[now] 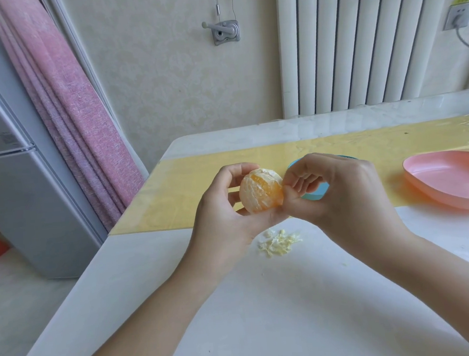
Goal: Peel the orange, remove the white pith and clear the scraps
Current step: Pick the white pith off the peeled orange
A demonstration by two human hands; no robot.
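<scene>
Strands of pith [250,197] clung to the peeled orange [267,188], so the left hand [219,215] gripped it steady while the right hand [346,188] pinched one at three o'clock.

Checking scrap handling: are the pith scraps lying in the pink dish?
No, the pith scraps lie in a small pile on the white table, apart from the pink dish.

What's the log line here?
stage: pith removal | left hand: holds orange | right hand: pinches orange edge | scraps: piled on table
</scene>
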